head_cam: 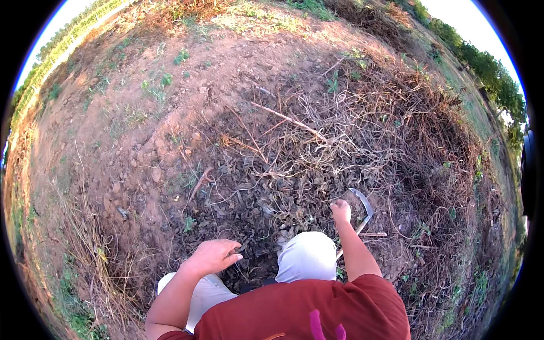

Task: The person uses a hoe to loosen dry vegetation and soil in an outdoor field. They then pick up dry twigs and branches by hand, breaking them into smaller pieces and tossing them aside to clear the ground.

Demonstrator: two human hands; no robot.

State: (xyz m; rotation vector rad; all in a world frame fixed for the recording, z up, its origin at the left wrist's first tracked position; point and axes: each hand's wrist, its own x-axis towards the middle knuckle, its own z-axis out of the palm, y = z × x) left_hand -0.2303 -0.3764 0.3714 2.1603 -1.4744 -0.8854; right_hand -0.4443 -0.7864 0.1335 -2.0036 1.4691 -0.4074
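Observation:
My left hand (215, 256) hovers above dark, withered leaves (250, 225) in front of my left knee, its thumb apart from the fingers and nothing visible between them. Past my right knee, my right hand (341, 211) is curled with its fingers drawn in, close to the dry leaves and vines. A thin pale stem passes near those fingers, but I cannot tell if it is gripped. Right beside this hand lies a sickle with a curved metal blade (364, 203). Its pale handle (362, 226) runs partly behind my right forearm.
A tangled heap of dried vines (352, 123) spreads ahead and to the right, with a long bare stick (293, 121) across it. Reddish, cloddy soil (127, 148) slopes off at left. Dry stalks (100, 259) stand at lower left. A short stick (374, 234) lies near the sickle.

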